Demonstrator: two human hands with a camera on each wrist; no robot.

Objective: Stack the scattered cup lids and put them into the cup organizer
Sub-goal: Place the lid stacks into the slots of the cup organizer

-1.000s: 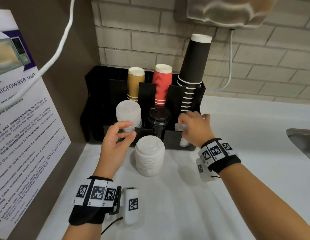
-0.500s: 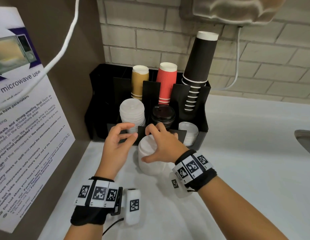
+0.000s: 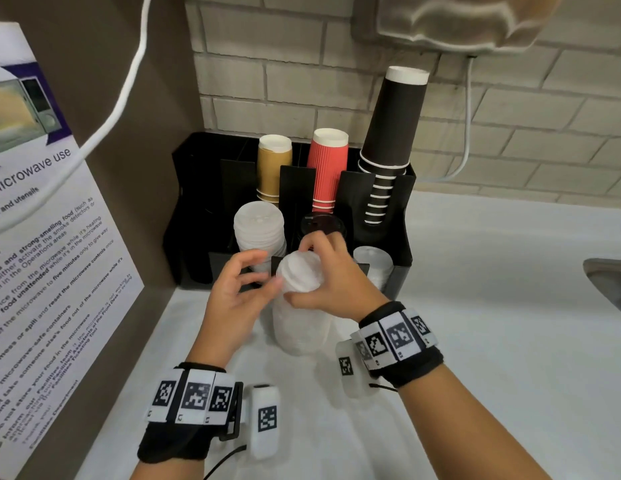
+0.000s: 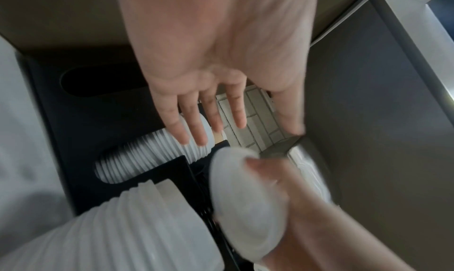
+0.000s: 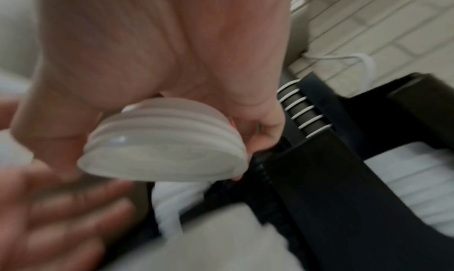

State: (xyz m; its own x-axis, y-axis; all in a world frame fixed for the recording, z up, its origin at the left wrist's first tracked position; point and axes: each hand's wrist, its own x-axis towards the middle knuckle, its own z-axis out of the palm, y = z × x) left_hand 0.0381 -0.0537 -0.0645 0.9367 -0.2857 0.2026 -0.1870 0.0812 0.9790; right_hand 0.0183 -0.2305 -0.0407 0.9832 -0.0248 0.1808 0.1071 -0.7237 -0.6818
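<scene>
Front slots crowded, counter open

The black plastic cup organizer (image 3: 402,271) front is fronted by 1 white lid stack (image 3: 298,327); bare white counter (image 3: 475,341) is left rightward.

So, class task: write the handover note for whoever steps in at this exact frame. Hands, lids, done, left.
Right hand grips a few white lids above the counter stack.
Left hand is open beside that stack, holding nothing.
Done: white lids in the cup organizer, front left and front right.
Left: set down the held lids, then move the counter stack into the organizer.
</scene>
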